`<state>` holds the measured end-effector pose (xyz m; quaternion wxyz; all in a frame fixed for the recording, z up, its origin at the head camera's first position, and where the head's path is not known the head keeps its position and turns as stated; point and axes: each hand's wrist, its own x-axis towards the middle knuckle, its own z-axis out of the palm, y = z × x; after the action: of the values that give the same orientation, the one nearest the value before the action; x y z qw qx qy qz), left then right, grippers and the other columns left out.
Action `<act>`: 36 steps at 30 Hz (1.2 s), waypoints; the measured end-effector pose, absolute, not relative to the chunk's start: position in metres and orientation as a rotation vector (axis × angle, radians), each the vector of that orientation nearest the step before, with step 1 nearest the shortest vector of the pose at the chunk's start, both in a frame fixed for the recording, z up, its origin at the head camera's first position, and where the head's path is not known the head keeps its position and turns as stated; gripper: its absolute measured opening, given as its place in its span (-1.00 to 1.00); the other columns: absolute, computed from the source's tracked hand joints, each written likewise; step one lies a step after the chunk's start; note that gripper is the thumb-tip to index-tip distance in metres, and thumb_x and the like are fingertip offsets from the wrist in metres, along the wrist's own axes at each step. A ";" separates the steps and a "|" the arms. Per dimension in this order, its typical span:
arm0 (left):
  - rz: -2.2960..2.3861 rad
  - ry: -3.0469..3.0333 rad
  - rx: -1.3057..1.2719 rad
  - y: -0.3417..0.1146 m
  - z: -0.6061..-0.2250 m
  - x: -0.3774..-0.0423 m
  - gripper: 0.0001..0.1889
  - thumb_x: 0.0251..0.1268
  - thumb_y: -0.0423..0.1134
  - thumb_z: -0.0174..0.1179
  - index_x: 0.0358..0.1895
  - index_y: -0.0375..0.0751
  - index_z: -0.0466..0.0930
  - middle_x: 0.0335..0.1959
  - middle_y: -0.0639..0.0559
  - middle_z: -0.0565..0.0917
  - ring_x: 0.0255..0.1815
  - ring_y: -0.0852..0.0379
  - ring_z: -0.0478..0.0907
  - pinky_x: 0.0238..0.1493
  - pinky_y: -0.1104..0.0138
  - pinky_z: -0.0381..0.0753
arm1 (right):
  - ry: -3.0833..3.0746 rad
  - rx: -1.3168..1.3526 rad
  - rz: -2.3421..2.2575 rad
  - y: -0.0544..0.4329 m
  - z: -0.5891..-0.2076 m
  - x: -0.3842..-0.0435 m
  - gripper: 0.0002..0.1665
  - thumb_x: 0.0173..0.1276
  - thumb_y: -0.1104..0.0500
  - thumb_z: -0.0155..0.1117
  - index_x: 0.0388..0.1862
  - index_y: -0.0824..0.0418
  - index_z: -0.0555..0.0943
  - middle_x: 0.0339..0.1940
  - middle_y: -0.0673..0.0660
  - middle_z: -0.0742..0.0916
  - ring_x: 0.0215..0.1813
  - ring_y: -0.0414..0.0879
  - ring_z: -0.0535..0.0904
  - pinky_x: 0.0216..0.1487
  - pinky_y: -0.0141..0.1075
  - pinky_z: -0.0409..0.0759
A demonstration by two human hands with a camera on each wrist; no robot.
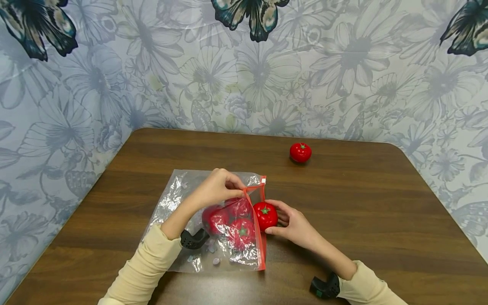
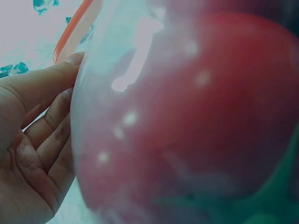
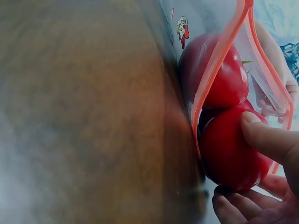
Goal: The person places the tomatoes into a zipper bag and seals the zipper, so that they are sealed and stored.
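A clear zip bag (image 1: pixel 183 190) with a red-edged mouth lies on the table, its mouth facing right. Inside it are several red tomatoes (image 1: pixel 242 234), seen through the plastic. My left hand (image 1: pixel 219 186) pinches the bag's upper edge near the red strip and lifts it, so the mouth gapes. At the mouth my right hand (image 1: pixel 293 224) grips another tomato (image 1: pixel 265 216) between thumb and fingers. In the right wrist view this held tomato (image 3: pixel 231 149) is partly within the red rim, close against a bagged tomato (image 3: pixel 219 74).
One more tomato (image 1: pixel 300 152) stands on the brown wooden table (image 1: pixel 362 190) near its far edge. Behind the table hangs a flowered wall covering (image 1: pixel 267 84) with butterflies. Both wrists wear black camera bands (image 1: pixel 194 239).
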<state>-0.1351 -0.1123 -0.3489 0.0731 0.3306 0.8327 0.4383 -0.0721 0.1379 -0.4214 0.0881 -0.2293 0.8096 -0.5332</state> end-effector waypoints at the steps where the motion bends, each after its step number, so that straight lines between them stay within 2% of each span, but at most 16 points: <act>1: 1.319 2.501 0.994 -0.113 -0.348 -0.135 -0.96 0.10 -0.38 0.34 -0.37 -0.26 0.73 -0.43 0.09 0.68 -0.56 0.23 0.53 -0.58 0.40 0.45 | 2.420 -0.688 -1.574 0.137 -0.421 -0.073 -0.19 0.10 0.22 0.46 0.31 0.28 0.32 0.18 0.32 0.49 0.12 0.16 0.50 -0.01 -0.19 0.50; 9: 1.323 2.508 0.983 -0.114 -0.348 -0.135 -0.96 0.11 -0.38 0.34 -0.36 -0.25 0.73 -0.42 0.10 0.68 -0.51 0.21 0.58 -0.53 0.38 0.50 | 2.449 -0.779 -1.425 0.147 -0.408 -0.075 -0.14 0.16 0.19 0.41 0.38 0.29 0.22 0.31 0.29 0.39 0.22 0.13 0.41 0.08 -0.14 0.44; 12: 1.333 2.506 0.990 -0.114 -0.349 -0.134 -0.96 0.10 -0.37 0.34 -0.36 -0.24 0.73 -0.42 0.11 0.68 -0.51 0.25 0.57 -0.50 0.39 0.52 | 2.511 -0.784 -1.410 0.155 -0.402 -0.074 -0.27 0.20 0.21 0.37 0.32 0.32 0.33 0.24 0.28 0.47 0.12 0.08 0.51 0.01 -0.18 0.51; 17: 1.329 2.499 1.016 -0.117 -0.349 -0.131 -0.97 0.11 -0.39 0.33 -0.37 -0.26 0.73 -0.42 0.10 0.68 -0.55 0.26 0.55 -0.52 0.39 0.50 | 2.538 -0.775 -1.402 0.161 -0.396 -0.074 -0.48 0.26 0.25 0.30 0.19 0.33 0.46 0.01 0.20 0.64 -0.10 -0.06 0.63 -0.15 -0.29 0.58; 22: 1.329 2.509 1.038 -0.118 -0.348 -0.130 -0.96 0.09 -0.42 0.33 -0.37 -0.28 0.73 -0.44 0.10 0.68 -0.54 0.27 0.54 -0.52 0.39 0.52 | 2.507 -0.769 -1.392 0.157 -0.394 -0.072 -0.49 0.26 0.22 0.31 0.18 0.32 0.47 -0.06 0.15 0.66 -0.16 -0.11 0.63 -0.19 -0.30 0.58; 36: 1.336 2.494 1.064 -0.118 -0.350 -0.130 -0.94 0.09 -0.43 0.32 -0.36 -0.26 0.74 -0.47 0.13 0.68 -0.49 0.29 0.58 -0.42 0.40 0.58 | 2.486 -0.695 -1.434 0.155 -0.400 -0.068 -0.46 0.18 0.23 0.38 0.15 0.29 0.50 -0.01 0.20 0.64 -0.22 -0.13 0.64 -0.31 -0.31 0.60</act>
<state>-0.1301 -0.1177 -0.3501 0.0594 0.3513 0.8237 0.4411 -0.0684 0.1553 -0.3998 0.0944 -0.2345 0.8381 -0.4834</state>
